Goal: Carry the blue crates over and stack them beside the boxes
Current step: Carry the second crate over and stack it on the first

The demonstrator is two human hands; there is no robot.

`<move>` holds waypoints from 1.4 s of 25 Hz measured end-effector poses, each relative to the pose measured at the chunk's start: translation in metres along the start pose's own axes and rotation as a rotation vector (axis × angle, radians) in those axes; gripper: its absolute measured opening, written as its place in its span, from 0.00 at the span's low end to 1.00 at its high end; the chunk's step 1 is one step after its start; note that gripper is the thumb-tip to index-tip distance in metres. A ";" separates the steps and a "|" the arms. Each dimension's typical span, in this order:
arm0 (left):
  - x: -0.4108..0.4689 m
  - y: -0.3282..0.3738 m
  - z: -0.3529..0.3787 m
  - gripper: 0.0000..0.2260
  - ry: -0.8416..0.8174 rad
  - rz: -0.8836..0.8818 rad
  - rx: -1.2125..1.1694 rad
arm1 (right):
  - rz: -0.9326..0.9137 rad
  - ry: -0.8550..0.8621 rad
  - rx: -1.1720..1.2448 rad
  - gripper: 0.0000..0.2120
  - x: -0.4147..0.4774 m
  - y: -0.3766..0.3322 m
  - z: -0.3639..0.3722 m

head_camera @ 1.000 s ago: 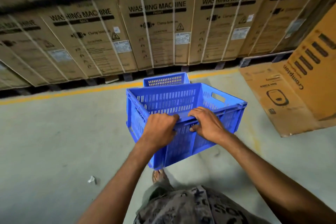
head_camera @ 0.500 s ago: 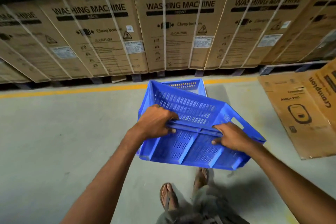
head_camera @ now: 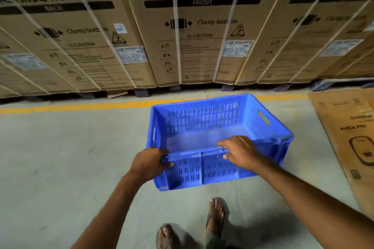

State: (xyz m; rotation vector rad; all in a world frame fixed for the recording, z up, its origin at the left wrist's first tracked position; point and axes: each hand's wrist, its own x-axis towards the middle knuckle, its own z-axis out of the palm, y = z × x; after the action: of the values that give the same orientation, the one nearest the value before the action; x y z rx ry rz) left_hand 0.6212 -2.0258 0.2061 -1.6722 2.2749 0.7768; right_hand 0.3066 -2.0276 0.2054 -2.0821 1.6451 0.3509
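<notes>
Grey concrete floor point(head_camera: 60, 168) fills the bottom of the view, smooth and bare. Closest in, two feet in sandals point(head_camera: 215, 216) stand on it, with a dark shadow around them. Two bare arms reach forward from there.

Just ahead of the feet is the blue crate point(head_camera: 202, 127), open side up, with slotted walls and nothing inside. Whether it rests on the floor or on another crate, I cannot tell. Both hands grip its near rim. The left hand point(head_camera: 148, 162) is curled tight around the rim near the left corner. The right hand point(head_camera: 240, 152) is wrapped over the rim more to the right, fingers over the top and thumb pressed on the outside wall.

To the right, a flat piece of brown cardboard point(head_camera: 348, 137) lies close beside the crate.

Past the crate, a yellow line point(head_camera: 81, 106) runs across the floor. Behind it stand big brown boxes point(head_camera: 202, 36) marked "WASHING MACHINE", wrapped in white straps, like a wall.
</notes>
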 end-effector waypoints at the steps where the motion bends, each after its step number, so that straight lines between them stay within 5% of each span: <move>1: 0.026 -0.008 0.008 0.13 0.062 -0.006 -0.005 | -0.005 0.020 -0.023 0.18 0.028 0.007 0.004; 5: 0.132 -0.054 0.048 0.11 0.243 0.023 -0.019 | -0.022 0.108 -0.083 0.17 0.131 0.028 0.035; 10: 0.226 -0.118 0.127 0.09 0.281 0.075 0.026 | 0.026 0.131 -0.136 0.06 0.218 0.041 0.113; 20: 0.237 -0.147 0.214 0.09 0.173 0.192 0.037 | 0.135 -0.013 -0.157 0.16 0.232 0.043 0.216; 23: 0.234 -0.148 0.198 0.17 0.142 0.214 -0.037 | 0.191 0.025 -0.070 0.16 0.236 0.002 0.209; 28: 0.240 -0.182 0.141 0.14 0.266 0.187 -0.188 | 0.178 0.205 0.166 0.16 0.241 -0.126 0.204; 32: 0.301 -0.256 0.110 0.23 0.179 0.260 -0.250 | 0.450 0.260 0.170 0.28 0.291 -0.199 0.232; 35: 0.330 -0.298 0.101 0.30 0.043 0.405 -0.257 | 0.601 0.421 0.108 0.17 0.314 -0.218 0.252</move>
State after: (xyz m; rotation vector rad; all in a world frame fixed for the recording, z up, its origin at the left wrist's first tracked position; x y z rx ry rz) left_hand 0.7760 -2.3081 -0.1173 -1.3382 2.6821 1.1712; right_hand 0.6170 -2.1281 -0.1154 -1.6128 2.4733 -0.0018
